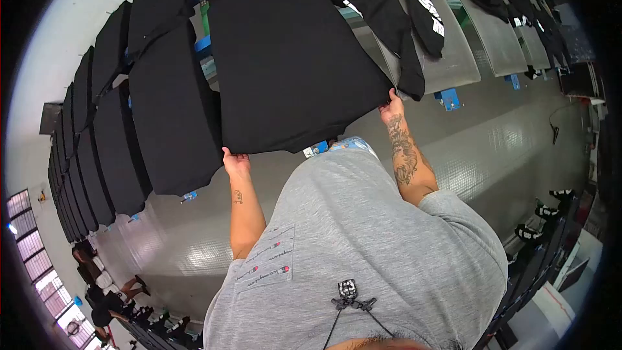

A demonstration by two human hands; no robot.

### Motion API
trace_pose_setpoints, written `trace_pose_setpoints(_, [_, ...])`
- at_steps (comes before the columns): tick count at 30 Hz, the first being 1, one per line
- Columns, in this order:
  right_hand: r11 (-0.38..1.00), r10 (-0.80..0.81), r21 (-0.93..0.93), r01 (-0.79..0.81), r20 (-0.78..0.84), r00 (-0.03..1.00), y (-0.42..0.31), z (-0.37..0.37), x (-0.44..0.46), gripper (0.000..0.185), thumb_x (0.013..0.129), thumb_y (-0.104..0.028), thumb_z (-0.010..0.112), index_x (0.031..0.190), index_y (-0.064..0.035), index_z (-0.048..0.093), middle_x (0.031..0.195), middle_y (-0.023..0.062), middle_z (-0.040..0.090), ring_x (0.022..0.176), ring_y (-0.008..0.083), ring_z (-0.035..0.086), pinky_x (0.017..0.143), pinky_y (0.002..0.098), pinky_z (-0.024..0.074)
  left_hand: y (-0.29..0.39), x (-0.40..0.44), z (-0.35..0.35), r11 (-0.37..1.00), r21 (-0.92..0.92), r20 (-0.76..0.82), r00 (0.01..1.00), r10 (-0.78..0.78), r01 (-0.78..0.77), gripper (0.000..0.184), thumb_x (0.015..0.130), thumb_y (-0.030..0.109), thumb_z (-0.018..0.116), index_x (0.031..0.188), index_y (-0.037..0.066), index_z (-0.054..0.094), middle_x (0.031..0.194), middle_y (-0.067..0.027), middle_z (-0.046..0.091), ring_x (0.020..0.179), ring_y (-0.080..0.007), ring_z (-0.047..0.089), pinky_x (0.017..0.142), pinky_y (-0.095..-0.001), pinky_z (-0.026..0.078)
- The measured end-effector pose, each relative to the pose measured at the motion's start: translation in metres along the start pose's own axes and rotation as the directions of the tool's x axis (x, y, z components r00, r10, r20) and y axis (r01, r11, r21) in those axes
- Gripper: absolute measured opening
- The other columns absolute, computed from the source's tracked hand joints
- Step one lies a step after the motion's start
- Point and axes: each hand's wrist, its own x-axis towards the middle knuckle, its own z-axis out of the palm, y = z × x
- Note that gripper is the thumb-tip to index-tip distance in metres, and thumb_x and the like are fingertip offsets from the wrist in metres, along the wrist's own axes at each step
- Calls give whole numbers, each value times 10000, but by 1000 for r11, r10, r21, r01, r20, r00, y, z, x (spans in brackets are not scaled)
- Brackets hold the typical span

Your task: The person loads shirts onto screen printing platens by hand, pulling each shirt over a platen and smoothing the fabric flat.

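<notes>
Two lower corners of the black garment (291, 58), spread beside a grey board (461, 63), are pinched in the left hand (237, 163) and right hand (392, 109), apparently for squaring the hem, so the next move likely calls for even tension.

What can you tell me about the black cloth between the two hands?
The black cloth is plain and matte, like knit fabric, with no visible print. It lies spread smooth beside another black piece, widening toward a slightly wavy near edge. The left hand and right hand hold its near corners. Its support is hidden.
</notes>
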Motion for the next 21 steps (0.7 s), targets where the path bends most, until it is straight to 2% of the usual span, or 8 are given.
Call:
trace_pose_setpoints(4, [998, -62, -30, 59, -101, 993, -16, 5, 9, 315, 949, -266, 582, 1185, -58, 584, 1148, 104, 625, 1002, 235, 614, 842, 389, 521, -21, 24, -17, 995, 94, -20, 1000, 21, -19, 189, 930, 342, 596, 953, 158, 630, 841, 47, 619, 685, -111, 489, 600, -275, 373])
trace_pose_setpoints(7, [991, -8, -133, -2, -72, 997, 6, 19, 5, 321, 944, -279, 584, 1209, -98, 579, 1181, 82, 605, 1037, 240, 588, 854, 399, 502, 4, 27, -10, 991, 130, -189, 981, 43, -18, 137, 880, 244, 673, 836, 146, 589, 728, 25, 560, 546, -151, 431, 507, -294, 344])
trace_pose_setpoints(8, [979, -12, -206, -11, -111, 994, 1, 21, 6, 322, 951, -286, 575, 1218, -107, 581, 1190, 62, 605, 1049, 218, 579, 854, 371, 479, 1, 14, -2, 999, 9, -271, 962, 34, -33, 176, 779, 102, 766, 791, 91, 591, 684, -21, 551, 522, -139, 453, 456, -287, 357])
trace_pose_setpoints(10, [946, -48, -322, -23, -211, 976, -3, 28, -6, 306, 959, -295, 563, 1205, -115, 595, 1208, 41, 593, 1026, 195, 571, 834, 353, 450, 1, 31, -10, 987, -158, -228, 972, -46, 10, 208, 771, 77, 766, 740, 103, 562, 642, -4, 507, 505, -132, 420, 438, -273, 341])
trace_pose_setpoints(13, [882, -50, -464, -78, -257, 965, -7, 17, 10, 310, 959, -321, 552, 1168, -102, 618, 1183, 61, 605, 1009, 200, 576, 837, 395, 445, -4, -4, 5, 999, 13, -385, 921, 53, -52, 180, 768, 68, 765, 763, 84, 587, 668, -27, 540, 501, -134, 430, 420, -287, 346])
trace_pose_setpoints(16, [393, -124, -911, -122, -184, 975, -16, 20, 7, 394, 963, -357, 514, 1197, -55, 612, 1208, 116, 609, 1095, 253, 572, 922, 414, 428, -11, -4, 11, 890, 449, -339, 906, 251, -79, 185, 810, 149, 736, 915, 19, 656, 802, -109, 633, 655, -203, 587, 548, -341, 463])
trace_pose_setpoints(19, [-27, -305, -958, 285, 280, 911, -9, 38, -16, 500, 956, -402, 492, 1240, -1, 583, 1250, 173, 593, 1183, 301, 539, 1000, 406, 391, -22, 19, 5, 758, 630, -124, 941, 315, -171, 439, 880, 284, 651, 1147, -61, 606, 1122, -212, 630, 1032, -277, 612, 855, -379, 476])
trace_pose_setpoints(21, [-26, -220, -871, 491, 484, 847, -7, 72, -47, 639, 937, -446, 519, 1351, 37, 456, 1358, 214, 503, 1275, 315, 470, 1054, 384, 349, -15, -9, 31, 458, 836, 56, 878, 474, -301, 580, 902, 372, 595, 1241, -93, 521, 1282, -237, 529, 1208, -293, 495, 992, -383, 377])
